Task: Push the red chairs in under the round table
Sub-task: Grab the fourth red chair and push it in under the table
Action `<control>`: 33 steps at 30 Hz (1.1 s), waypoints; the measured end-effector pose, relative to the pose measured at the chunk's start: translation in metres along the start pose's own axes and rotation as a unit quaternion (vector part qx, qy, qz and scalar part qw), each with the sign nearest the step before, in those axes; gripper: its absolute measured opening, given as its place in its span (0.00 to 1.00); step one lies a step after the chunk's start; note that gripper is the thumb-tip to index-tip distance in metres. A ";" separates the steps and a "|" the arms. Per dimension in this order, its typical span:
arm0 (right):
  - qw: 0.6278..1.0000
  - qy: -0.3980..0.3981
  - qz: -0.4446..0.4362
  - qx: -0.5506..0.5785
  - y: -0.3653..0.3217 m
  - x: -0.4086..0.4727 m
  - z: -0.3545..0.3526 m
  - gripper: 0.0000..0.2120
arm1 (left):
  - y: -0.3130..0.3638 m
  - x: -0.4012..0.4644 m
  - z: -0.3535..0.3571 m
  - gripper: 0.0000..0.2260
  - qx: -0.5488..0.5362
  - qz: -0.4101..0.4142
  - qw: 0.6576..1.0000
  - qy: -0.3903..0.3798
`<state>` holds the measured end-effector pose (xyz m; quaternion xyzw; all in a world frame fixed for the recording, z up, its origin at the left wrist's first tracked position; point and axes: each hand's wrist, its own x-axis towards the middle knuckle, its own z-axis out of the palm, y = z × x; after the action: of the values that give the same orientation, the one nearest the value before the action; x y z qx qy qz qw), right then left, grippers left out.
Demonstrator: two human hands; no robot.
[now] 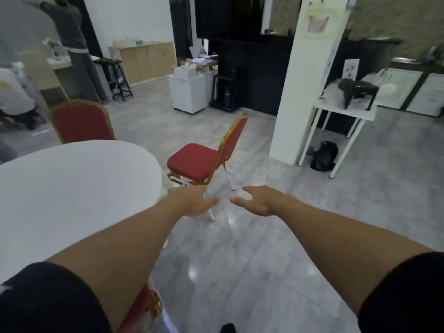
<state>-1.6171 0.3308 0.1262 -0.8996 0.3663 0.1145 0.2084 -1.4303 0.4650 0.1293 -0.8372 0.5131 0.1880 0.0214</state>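
The round white table (72, 188) fills the left side. One red chair with a gold frame (199, 162) stands apart from the table's right edge, its seat facing the table and its back away. A second red chair (81, 121) stands behind the table, with only its backrest showing. Part of a third red chair (141, 306) shows under my left arm, close to the table's near edge. My left hand (194, 203) and my right hand (259, 200) are stretched out in front of me, both holding nothing, fingers apart, short of the first chair.
A white pillar (305, 80) stands right of the chair, with a white side table (346, 111) and a black bag (324, 156) beyond it. A white cabinet (187, 92) stands farther back. Two people are at the far left. Grey tiled floor lies ahead.
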 end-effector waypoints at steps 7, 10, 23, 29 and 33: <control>0.999 0.018 0.046 0.009 0.075 0.080 -0.061 0.51 | 0.045 0.138 -0.034 0.44 0.013 0.029 0.999 -0.008; 0.998 0.033 0.057 0.011 0.100 0.114 -0.092 0.50 | 0.056 0.192 -0.058 0.44 0.022 0.035 0.999 0.001; 0.998 0.058 0.029 0.008 0.190 0.286 -0.187 0.54 | 0.091 0.376 -0.125 0.45 0.009 0.007 0.999 0.033; 0.999 0.036 -0.019 -0.004 0.243 0.382 -0.245 0.56 | 0.112 0.470 -0.148 0.43 -0.029 -0.039 0.998 0.028; 0.998 0.028 -0.059 -0.019 0.261 0.452 -0.277 0.57 | 0.116 0.523 -0.165 0.45 -0.043 -0.077 0.996 0.027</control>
<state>-1.4683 -0.2406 0.1337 -0.9263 0.3159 0.0838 0.1877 -1.2721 -0.0724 0.1243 -0.8792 0.4388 0.1850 -0.0144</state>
